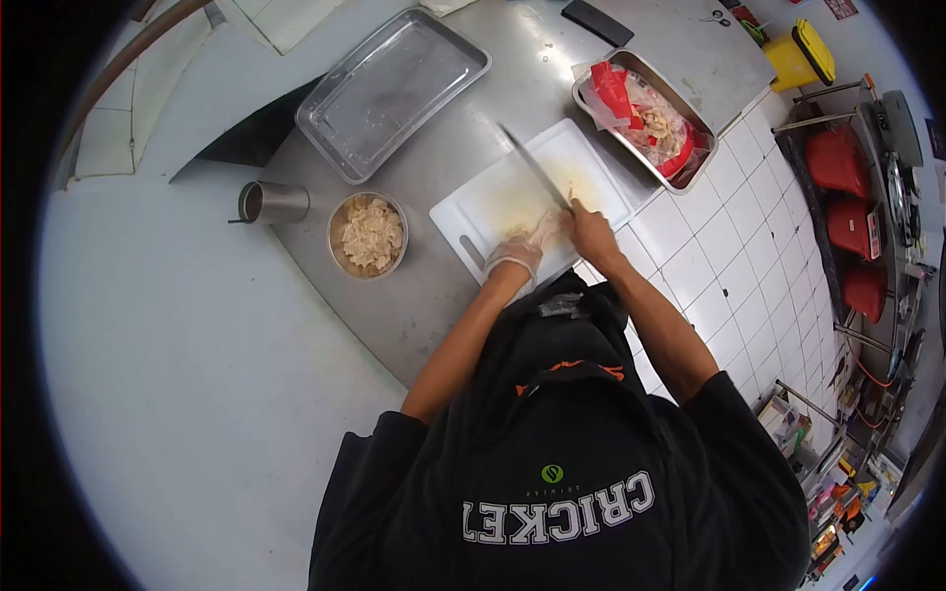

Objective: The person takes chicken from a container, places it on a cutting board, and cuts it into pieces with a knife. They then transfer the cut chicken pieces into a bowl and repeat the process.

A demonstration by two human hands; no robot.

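Note:
On the white cutting board (pixel 471 209) lies a pale piece of raw meat (pixel 548 227). My left hand (pixel 515 254), in a clear plastic glove, is closed on its near-left end, fingers partly hidden. A knife (pixel 537 167) is gripped by its handle in my bare right hand (pixel 593 236), closed just right of the meat. Its long blade points up and left across the board. Left of the board stands a round metal bowl (pixel 333 258) filled with cut pale meat pieces (pixel 371 236).
A wet metal tray (pixel 370 103) lies at the upper left of the steel table (pixel 493 89). A metal cup (pixel 286 204) lies near its left edge. At upper right, a metal pan (pixel 702 165) holds meat in red-and-clear plastic (pixel 655 118). A dark flat object (pixel 597 22) lies beyond.

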